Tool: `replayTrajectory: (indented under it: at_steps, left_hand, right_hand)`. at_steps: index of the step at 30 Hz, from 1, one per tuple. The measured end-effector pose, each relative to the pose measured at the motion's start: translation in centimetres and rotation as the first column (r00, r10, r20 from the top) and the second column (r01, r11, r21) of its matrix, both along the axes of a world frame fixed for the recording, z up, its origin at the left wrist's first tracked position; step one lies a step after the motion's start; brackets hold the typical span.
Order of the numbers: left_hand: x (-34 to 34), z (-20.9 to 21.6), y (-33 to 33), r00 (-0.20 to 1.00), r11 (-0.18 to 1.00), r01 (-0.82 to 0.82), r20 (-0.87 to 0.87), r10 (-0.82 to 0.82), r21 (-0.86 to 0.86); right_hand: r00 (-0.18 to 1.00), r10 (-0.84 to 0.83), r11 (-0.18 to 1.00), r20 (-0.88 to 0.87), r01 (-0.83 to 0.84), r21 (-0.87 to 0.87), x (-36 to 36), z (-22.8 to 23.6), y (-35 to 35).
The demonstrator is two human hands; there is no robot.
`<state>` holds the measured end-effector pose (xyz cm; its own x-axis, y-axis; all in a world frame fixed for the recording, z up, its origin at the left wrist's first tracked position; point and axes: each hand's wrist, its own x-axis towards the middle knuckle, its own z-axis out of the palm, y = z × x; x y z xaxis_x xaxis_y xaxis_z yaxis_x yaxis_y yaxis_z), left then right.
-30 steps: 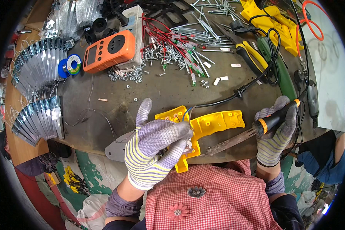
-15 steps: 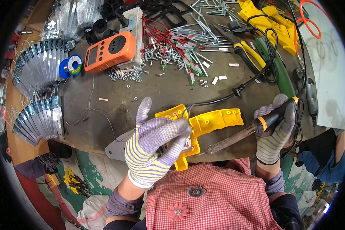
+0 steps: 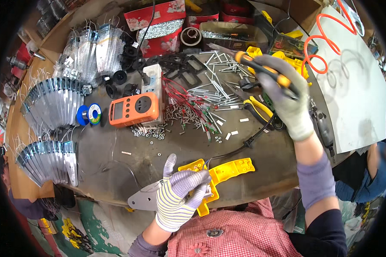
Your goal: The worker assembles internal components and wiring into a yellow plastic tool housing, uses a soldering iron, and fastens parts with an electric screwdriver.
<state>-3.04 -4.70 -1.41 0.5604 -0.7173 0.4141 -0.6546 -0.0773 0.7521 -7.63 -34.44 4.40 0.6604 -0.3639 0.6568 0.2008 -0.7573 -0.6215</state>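
My left hand (image 3: 180, 195), in a striped glove, lies over an open yellow plastic housing (image 3: 231, 169) at the table's near edge. Its thumb and fingertips pinch together above the housing's inside, hiding what is between them. A blue wire and the black power cord (image 3: 233, 152) enter the housing beside the fingertips. From its left side sticks out a flat grey metal blade (image 3: 146, 198). My right hand (image 3: 291, 96), gloved too, is raised over the right side of the table. It is closed round the black and orange handle of a soldering iron (image 3: 256, 64), which points to the far left.
Yellow-handled pliers (image 3: 258, 110) and a dark rotary tool (image 3: 322, 124) lie at right. An orange meter (image 3: 134, 110), a solder spool (image 3: 90, 115), loose screws (image 3: 184, 115) and fanned metal blades (image 3: 47, 160) occupy the middle and left. Red boxes (image 3: 156, 43) stand behind; an orange coiled hose (image 3: 326, 43) hangs at far right.
My right hand has lifted the soldering iron away from the housing, up toward the far right. The left hand keeps its pinch over the housing. The view has shifted to show more of the table's back.
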Motion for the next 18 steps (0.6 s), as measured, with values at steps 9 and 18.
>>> replayTrajectory:
  at_steps: [9,18]
  left_hand:
    - [0.1,0.3,-0.5,1.000,1.000,-0.001,-0.010,0.001,-0.003]
    - [0.5,-0.7,-0.4,0.999,0.999,-0.001,0.044,0.003,-0.037]
  right_hand:
    - [0.972,-0.144,0.929,-0.186,0.068,-0.364,15.1,-3.8,-5.7]
    - [0.938,0.043,0.973,-0.343,-0.118,-0.201,2.9,-0.6,3.6]
